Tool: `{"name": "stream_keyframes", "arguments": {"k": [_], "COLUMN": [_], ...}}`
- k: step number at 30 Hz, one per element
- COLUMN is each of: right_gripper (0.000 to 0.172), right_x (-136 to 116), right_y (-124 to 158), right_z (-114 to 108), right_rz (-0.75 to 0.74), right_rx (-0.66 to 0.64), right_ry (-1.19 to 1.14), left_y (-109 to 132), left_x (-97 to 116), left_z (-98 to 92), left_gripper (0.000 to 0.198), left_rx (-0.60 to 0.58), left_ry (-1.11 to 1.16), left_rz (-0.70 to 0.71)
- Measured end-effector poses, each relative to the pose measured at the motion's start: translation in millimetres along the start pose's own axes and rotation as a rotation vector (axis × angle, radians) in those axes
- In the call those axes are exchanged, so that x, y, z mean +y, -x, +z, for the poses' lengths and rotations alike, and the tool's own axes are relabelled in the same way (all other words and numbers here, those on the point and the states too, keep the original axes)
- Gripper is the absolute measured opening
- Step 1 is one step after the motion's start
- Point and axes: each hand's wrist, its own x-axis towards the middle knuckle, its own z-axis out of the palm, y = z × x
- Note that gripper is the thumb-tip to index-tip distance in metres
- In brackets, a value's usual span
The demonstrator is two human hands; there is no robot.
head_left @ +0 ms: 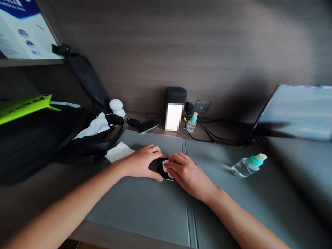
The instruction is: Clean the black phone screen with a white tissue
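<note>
A dark-screened smartphone [160, 168] lies flat on the grey desk mat [135, 204], between my two hands. My left hand [141, 162], with a ring on one finger, holds the phone's left end, thumb on the near edge and fingers on the far edge. A crumpled white tissue [165, 166] is pinched in the fingers of my right hand [190, 177], which presses it against the screen. The right hand covers the phone's right part. Beside my left wrist rests a folded white tissue [119, 152].
A clear spray bottle [245, 167] lies tilted on the right; another small bottle [192, 123] stands behind near cables. At the back are a black speaker [175, 93], a second phone [146, 126] and a white round device [116, 106]. A black bag [38, 145] fills the left; a monitor [295, 110] stands right.
</note>
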Motion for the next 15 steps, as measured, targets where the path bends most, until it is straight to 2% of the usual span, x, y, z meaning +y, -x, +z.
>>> {"name": "stream_keyframes", "arguments": {"k": [15], "right_gripper": [0.026], "right_x": [3.8], "right_y": [5.1], "right_z": [-5.0], "right_rz": [0.006], "right_rx": [-0.012], "right_ry": [0.027], "left_y": [1.5], "left_x": [0.0], "left_z": [0.1], "left_gripper": [0.064], "left_rx": [-0.001], "left_ry": [0.017], "left_rz": [-0.018]}}
